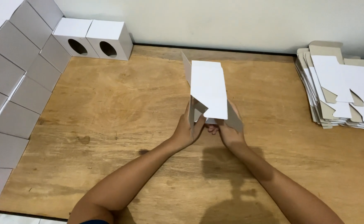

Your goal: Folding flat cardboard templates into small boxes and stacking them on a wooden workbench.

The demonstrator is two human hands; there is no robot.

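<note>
A white cardboard box blank (209,89), half opened into a sleeve, is held above the middle of the wooden table (107,112). My left hand (186,130) grips its near left side, fingers on a grey flap. My right hand (228,132) holds the near right side, where another grey flap sticks out. The far end of the box points away from me with a flap standing up.
A stack of flat white and grey box blanks (339,87) lies at the right edge. Two finished white boxes with oval holes (92,39) stand at the back left. Several assembled boxes (12,95) are stacked along the left side. A pale wall runs behind.
</note>
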